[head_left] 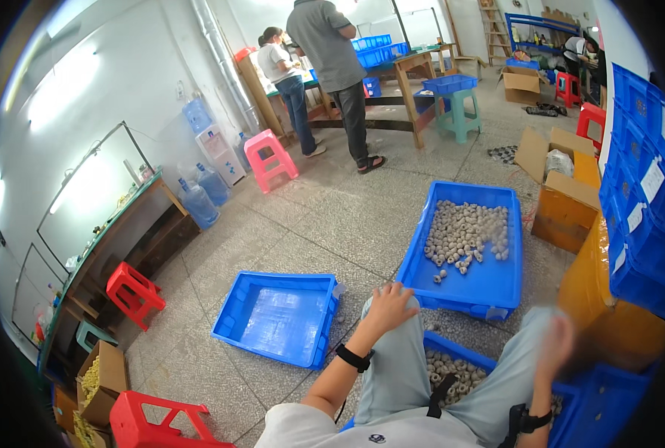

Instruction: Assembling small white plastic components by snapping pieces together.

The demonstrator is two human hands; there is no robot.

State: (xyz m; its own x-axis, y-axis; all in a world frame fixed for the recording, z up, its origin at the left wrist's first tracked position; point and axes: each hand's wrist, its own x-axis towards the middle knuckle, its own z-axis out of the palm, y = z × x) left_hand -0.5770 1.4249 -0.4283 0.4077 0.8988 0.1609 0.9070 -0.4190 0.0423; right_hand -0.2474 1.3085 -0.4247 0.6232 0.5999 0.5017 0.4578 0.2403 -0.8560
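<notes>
My left hand [392, 308] rests on my left knee, fingers stretched out and holding nothing. Motion smears my right hand [560, 343] above my right knee, so its fingers cannot be made out. Ahead of my knees is a blue crate [471, 290] with many small greyish, ring-like pieces [463, 230] heaped toward its far part. Similar pieces [452, 371] fill part of another blue crate [463, 348] between my legs, partly hidden by them. A third blue crate [282, 317] stands on the floor left of my left hand, its smooth bottom showing.
Stacked blue crates [639, 179] and orange-brown boxes [594, 299] crowd my right side. Red stools [134, 291] and a long workbench [108, 231] line the left. A person in grey [325, 60] and another in white [276, 67] stand by a far table [407, 71].
</notes>
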